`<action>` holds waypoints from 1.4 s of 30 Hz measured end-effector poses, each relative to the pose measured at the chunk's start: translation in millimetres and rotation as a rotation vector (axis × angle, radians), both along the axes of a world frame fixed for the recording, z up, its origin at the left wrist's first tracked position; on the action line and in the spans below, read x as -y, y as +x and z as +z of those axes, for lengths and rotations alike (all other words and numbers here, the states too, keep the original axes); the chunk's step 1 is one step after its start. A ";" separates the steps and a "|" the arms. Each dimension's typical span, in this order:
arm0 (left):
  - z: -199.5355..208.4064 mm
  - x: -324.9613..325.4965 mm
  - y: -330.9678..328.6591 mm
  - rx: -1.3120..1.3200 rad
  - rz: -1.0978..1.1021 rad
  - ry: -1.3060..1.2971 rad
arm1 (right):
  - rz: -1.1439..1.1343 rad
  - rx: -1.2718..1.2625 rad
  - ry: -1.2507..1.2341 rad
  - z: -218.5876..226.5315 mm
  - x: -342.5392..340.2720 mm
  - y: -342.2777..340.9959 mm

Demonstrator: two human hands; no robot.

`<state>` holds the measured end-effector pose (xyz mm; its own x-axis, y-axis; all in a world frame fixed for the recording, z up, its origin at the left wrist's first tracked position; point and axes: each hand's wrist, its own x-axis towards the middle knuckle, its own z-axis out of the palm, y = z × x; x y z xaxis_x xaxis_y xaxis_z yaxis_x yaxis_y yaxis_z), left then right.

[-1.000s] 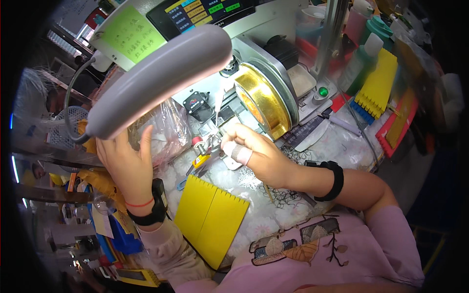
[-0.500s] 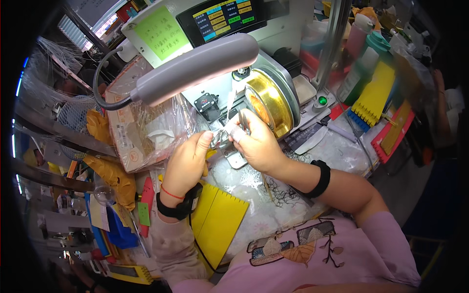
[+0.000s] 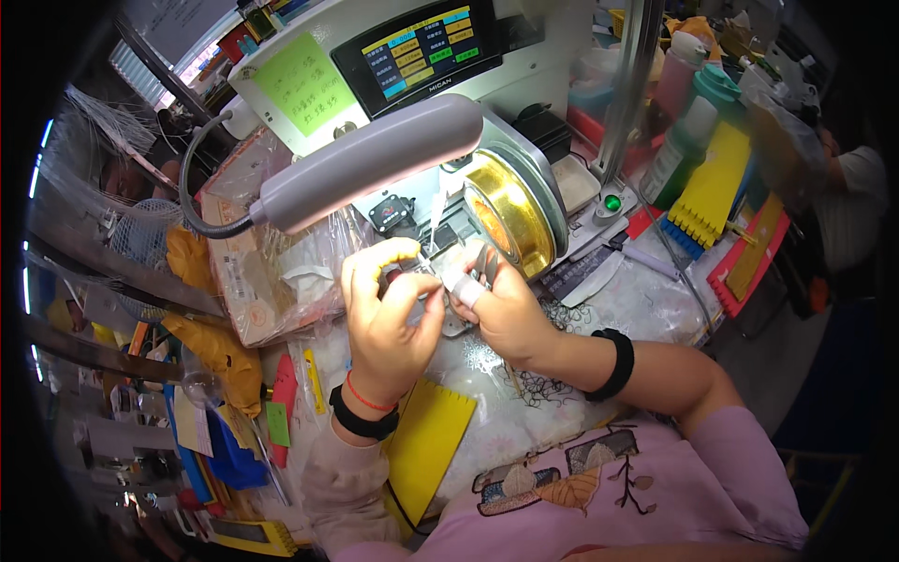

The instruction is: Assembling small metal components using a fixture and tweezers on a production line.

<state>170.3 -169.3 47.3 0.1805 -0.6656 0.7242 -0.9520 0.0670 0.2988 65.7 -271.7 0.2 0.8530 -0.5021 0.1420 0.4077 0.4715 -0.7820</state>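
Note:
Under the lit lamp, my two hands meet in front of a bench machine with a gold-coloured spool. The thumb and forefinger of my left hand are pinched together, the other fingers raised and curved. Whatever lies in that pinch is too fine to make out. Close by on the right, my right hand is closed round a slim grey metal tool that looks like tweezers. White tape wraps one of its fingers. The small machine parts behind the fingertips are partly hidden.
A screen and a green note are on the machine. To the left stands a plastic-covered carton. A yellow notched card and dark thread scraps lie on the table. Bottles and more cards crowd the right.
My left hand has turned and shifted right, its fingers lifting while thumb and forefinger pinch. My right hand has moved slightly right and down, with the tool still in it.

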 end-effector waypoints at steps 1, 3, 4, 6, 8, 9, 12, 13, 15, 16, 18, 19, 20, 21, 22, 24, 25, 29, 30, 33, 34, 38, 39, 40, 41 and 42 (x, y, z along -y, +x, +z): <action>-1.1 -0.7 -0.7 0.051 -0.011 0.011 | -0.046 -0.053 -0.078 -1.2 -1.3 -4.1; -0.9 -1.4 -5.5 0.245 -0.024 -0.003 | -0.134 -0.158 -0.282 -1.2 -1.3 -13.9; -0.9 -1.3 -7.7 0.318 -0.042 -0.012 | -0.135 -0.163 -0.279 -0.7 0.8 -16.7; -9.1 -0.7 -5.5 0.342 -0.042 -0.041 | -0.200 -0.193 -0.567 0.9 5.9 -19.3; -15.0 -5.9 -2.8 0.258 -0.030 0.016 | -0.176 -0.223 -0.655 2.7 8.0 -24.3; -15.5 -5.1 -2.5 0.257 -0.033 0.017 | -0.205 -0.197 -0.803 -1.8 9.9 -25.4; -17.4 -3.4 -1.1 0.205 -0.026 -0.045 | -0.202 -0.163 -1.068 -1.2 17.7 -25.1; -18.7 -3.3 -0.1 0.205 -0.025 -0.066 | -0.170 -0.153 -1.185 0.3 21.1 -23.4; -18.6 -2.2 0.0 0.208 -0.023 -0.088 | -0.163 -0.147 -1.196 -0.5 24.6 -21.3; -17.0 -0.6 -1.4 0.229 -0.035 -0.118 | -0.157 -0.140 -1.210 -0.7 25.3 -21.6; -14.3 1.8 -4.7 0.250 -0.047 -0.147 | -0.182 -0.169 -1.155 0.2 17.7 -22.9; -12.9 3.2 -6.6 0.206 -0.057 -0.147 | -0.206 -0.202 -1.099 1.2 13.4 -24.0; -12.0 4.3 -8.0 0.163 -0.068 -0.148 | -0.206 -0.202 -1.100 4.5 10.1 -26.8; -12.1 3.4 -8.3 0.164 -0.068 -0.148 | -0.169 -0.207 -0.953 9.3 5.6 -29.9; -13.0 2.4 -8.8 0.162 -0.059 -0.143 | -0.133 -0.212 -0.807 13.1 3.3 -32.4; -13.6 2.0 -9.0 0.159 -0.057 -0.143 | -0.069 -0.268 -0.974 14.7 14.2 -51.3; -14.4 2.2 -8.3 0.147 -0.062 -0.135 | 0.003 -0.325 -1.138 13.6 21.3 -63.9; -18.5 5.0 -6.0 0.102 -0.113 -0.109 | -0.038 -0.771 -1.329 5.2 48.9 -115.6; -18.8 5.0 -6.0 0.095 -0.126 -0.082 | -0.087 -0.706 -1.393 -2.8 66.9 -126.6; -16.2 -1.1 -9.9 0.128 -0.125 -0.075 | -0.648 -0.525 -1.589 -0.3 121.4 -142.2; -16.5 -2.0 -10.9 0.140 -0.122 -0.063 | -0.898 -0.523 -1.595 14.0 143.5 -140.3; -15.2 0.7 -17.1 0.148 -0.211 -0.013 | -1.370 -0.613 -1.203 37.8 235.9 -137.1; -19.7 9.6 -15.5 0.099 -0.259 -0.015 | -1.337 -0.683 -1.186 38.2 260.5 -147.7; -19.0 12.0 -16.2 0.059 -0.286 -0.006 | -1.279 -0.782 -1.177 34.2 279.9 -154.8; -19.6 10.5 -16.5 0.032 -0.272 -0.022 | -0.956 -0.716 -0.878 42.2 279.4 -152.2; -20.6 11.7 -18.0 -0.017 -0.272 -0.044 | -1.031 -0.662 -0.866 34.2 284.2 -154.5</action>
